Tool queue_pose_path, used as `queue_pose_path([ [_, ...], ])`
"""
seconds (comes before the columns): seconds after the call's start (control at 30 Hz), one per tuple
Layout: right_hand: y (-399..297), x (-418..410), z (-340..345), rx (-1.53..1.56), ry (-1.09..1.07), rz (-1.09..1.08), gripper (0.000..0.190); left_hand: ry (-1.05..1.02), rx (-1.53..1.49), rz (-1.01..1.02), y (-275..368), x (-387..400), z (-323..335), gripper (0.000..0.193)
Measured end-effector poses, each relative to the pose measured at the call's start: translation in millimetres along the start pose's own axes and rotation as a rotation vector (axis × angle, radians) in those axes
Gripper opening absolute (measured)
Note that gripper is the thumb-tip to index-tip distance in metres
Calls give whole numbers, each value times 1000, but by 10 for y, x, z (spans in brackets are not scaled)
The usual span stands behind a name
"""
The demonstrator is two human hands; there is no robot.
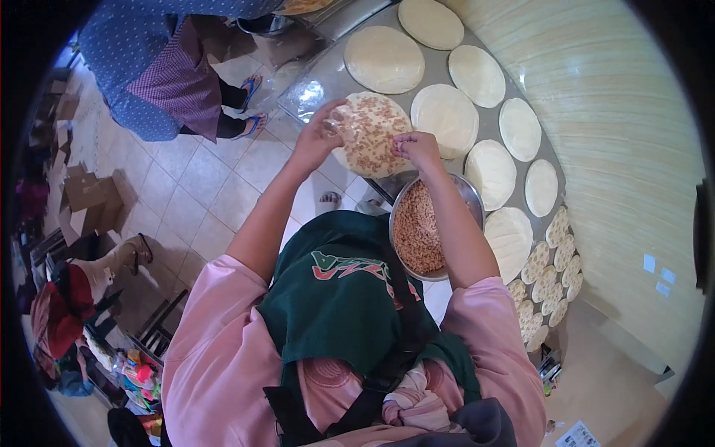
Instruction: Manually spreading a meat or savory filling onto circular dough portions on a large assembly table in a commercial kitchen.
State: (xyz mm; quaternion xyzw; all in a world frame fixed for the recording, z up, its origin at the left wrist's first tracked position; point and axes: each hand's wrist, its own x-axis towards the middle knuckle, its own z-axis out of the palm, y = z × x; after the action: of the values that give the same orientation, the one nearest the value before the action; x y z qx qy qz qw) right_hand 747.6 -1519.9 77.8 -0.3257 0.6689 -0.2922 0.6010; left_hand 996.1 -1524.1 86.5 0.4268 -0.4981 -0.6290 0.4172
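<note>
My left hand (324,133) is at the left edge of a flat dough round (373,133), fingers apart, thumb low on the rim. Reddish-brown chopped bits are scattered over that round, which lies at the near edge of the grey table (327,70). At the round's right side, the fingertips of my right hand (418,150) are pinched together on a few of the same chopped bits (397,146). Below my right forearm sits a steel bowl (476,193) holding many more bits (416,229); the forearm hides part of it.
Several plain dough rounds (445,121) cover the table along a pale wall (592,112). Smaller spotted rounds (543,282) lie close together at its right end. A person in a dotted blue garment (134,72) stands at the upper left. Cardboard boxes (89,198) rest on the tiled floor (190,184).
</note>
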Motion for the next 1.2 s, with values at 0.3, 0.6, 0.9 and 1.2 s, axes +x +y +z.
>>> queue_pose_path([
  [0.3,-110,-18,508,-781,-74,-425,16,192,-183,4,63,-343,-333,76],
  [0.6,-303,280,938,-868,-136,-582,16,253,-209,-8,43,-575,-453,76],
  [0.9,-507,864,845,-800,-1,-536,13,285,-270,-11,23,-640,-500,76],
  [1.2,-563,536,287,-1052,19,-485,13,283,-269,-7,-6,-657,-556,79],
])
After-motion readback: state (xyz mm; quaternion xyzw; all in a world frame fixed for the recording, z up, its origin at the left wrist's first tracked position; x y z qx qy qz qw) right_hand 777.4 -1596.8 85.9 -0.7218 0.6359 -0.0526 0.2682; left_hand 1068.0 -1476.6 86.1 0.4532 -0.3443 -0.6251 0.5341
